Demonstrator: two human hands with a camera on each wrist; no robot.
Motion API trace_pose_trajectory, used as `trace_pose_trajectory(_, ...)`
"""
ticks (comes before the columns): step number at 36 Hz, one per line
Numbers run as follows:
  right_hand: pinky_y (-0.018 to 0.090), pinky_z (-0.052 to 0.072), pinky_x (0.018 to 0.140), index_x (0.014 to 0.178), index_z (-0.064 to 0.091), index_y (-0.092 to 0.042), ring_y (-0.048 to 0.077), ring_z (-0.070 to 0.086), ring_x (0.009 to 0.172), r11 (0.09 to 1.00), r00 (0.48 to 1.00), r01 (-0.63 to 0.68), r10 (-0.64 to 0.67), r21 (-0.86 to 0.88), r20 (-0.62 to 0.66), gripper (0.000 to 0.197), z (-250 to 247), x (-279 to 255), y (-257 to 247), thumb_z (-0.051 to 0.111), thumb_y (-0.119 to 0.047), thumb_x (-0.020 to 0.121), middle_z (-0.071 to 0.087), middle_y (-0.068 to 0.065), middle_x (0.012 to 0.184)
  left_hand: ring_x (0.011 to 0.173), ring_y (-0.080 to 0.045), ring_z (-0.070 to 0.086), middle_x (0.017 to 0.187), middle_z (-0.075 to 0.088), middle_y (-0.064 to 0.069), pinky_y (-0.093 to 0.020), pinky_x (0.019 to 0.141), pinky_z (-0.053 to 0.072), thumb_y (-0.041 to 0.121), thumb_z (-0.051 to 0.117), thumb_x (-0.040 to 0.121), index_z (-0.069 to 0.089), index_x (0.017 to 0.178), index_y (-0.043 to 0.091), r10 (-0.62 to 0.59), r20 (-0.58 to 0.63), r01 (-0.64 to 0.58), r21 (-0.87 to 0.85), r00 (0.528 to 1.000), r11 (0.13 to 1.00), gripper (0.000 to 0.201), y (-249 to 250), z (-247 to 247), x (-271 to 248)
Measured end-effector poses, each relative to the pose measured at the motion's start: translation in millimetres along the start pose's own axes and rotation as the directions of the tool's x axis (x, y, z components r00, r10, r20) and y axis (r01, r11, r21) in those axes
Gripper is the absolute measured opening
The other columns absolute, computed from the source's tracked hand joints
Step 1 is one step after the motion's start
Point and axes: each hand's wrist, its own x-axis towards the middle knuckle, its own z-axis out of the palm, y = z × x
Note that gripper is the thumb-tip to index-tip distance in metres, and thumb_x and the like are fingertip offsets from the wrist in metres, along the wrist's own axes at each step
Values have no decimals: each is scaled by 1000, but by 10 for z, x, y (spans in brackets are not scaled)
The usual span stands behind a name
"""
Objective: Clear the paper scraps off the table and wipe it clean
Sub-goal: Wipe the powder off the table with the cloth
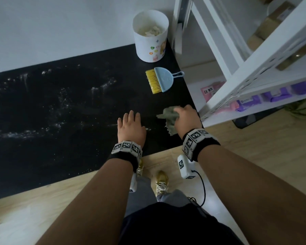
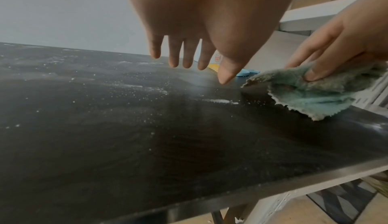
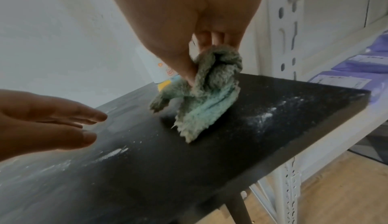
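Observation:
My right hand (image 1: 185,114) pinches a crumpled grey-green cloth (image 1: 168,117) at the right end of the black table (image 1: 78,103); the cloth (image 3: 201,98) hangs from thumb and fingers, its lower edge close to the tabletop. To its left, my left hand (image 1: 130,126) hovers palm down over the table near the front edge, fingers (image 2: 174,53) straight and holding nothing. White dust and small crumbs (image 1: 99,89) streak the tabletop, with a short white line (image 2: 222,101) between the hands. A white bin (image 1: 150,34) at the back right holds crumpled paper.
A small blue dustpan with a yellow brush (image 1: 159,80) lies on the table in front of the bin. A white metal shelf unit (image 1: 254,68) stands just right of the table. Wooden floor lies in front, with my feet (image 1: 161,181) below the edge.

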Motion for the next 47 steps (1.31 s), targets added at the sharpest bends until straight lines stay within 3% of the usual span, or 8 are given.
trace_pose_trajectory(12,41,37,105,125,59,-13,37,32,134,974,987,-10,47,-227,156,36,89,39,84,54,-15,90,41,16,138,147,-27,15,160,17,-9,-46,120,12,36,43,99,23,152,16,-21,1,21,9,1000,1000,60,-46,34,-111)
trace_pose_trajectory(15,42,35,106,138,50,-20,35,32,136,996,980,-6,24,-89,197,46,135,25,23,51,-17,92,33,14,148,146,-28,16,159,19,-9,-47,120,13,37,42,99,24,151,16,-20,-2,20,12,1000,1000,59,-33,63,-122)
trace_pose_trajectory(19,42,39,106,154,16,-25,33,45,127,948,917,-266,194,174,348,78,219,46,-54,62,-25,90,35,14,144,145,-28,18,158,21,-9,-46,120,13,37,42,99,27,150,15,-18,-21,18,16,1000,1000,57,30,97,-146)
trace_pose_trajectory(27,37,43,100,132,55,-16,26,50,114,993,975,-116,118,-22,188,45,232,-165,270,61,-18,88,47,7,132,145,-27,18,159,20,-8,-46,120,13,34,43,99,27,151,16,27,-25,-27,22,999,999,57,165,71,-197)
trace_pose_trajectory(33,39,37,109,122,66,-19,32,32,134,987,978,-59,87,-147,189,35,61,-250,518,57,-8,90,16,2,160,146,-28,17,159,19,-8,-47,120,14,34,44,99,26,151,17,42,-7,-41,27,999,999,58,188,96,-213)
trace_pose_trajectory(39,35,43,100,116,65,-17,32,43,126,950,957,-282,288,-130,28,32,128,-444,613,65,-16,84,38,17,147,146,-28,18,159,20,-8,-47,120,14,33,44,98,26,151,17,95,3,-95,35,996,995,58,125,142,-214)
trace_pose_trajectory(42,38,42,102,106,65,-7,32,52,115,930,946,-309,322,-201,34,24,151,-492,551,57,-12,83,62,17,117,146,-28,17,159,19,-8,-47,120,14,33,45,98,25,151,16,117,17,-117,36,993,992,59,42,128,-205)
trace_pose_trajectory(47,46,41,102,91,62,-10,29,48,114,889,917,-362,394,-281,66,12,232,-544,247,52,-16,87,63,16,110,146,-28,17,159,19,-8,-46,120,13,33,44,99,25,151,16,142,31,-144,50,989,988,59,-231,43,-196)
